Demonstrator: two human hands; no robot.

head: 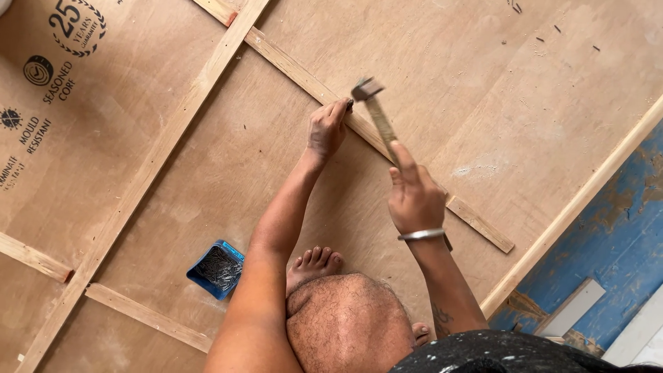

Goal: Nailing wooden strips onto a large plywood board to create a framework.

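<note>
My right hand (413, 197) grips the wooden handle of a hammer (376, 114), whose metal head hangs just above a thin wooden strip (297, 69) lying on a large plywood sheet (242, 152). A metal bangle sits on that wrist. My left hand (327, 128) rests on the strip right under the hammer head, fingers pinched together; whatever they pinch is too small to see. My bare knee and foot (314, 266) rest on the plywood below the hands.
A small blue box of nails (217, 269) sits open on the plywood left of my foot. More wooden strips (152, 162) cross the sheet in a frame pattern. A blue worn floor (608, 242) lies past the sheet's right edge, with a pale board on it.
</note>
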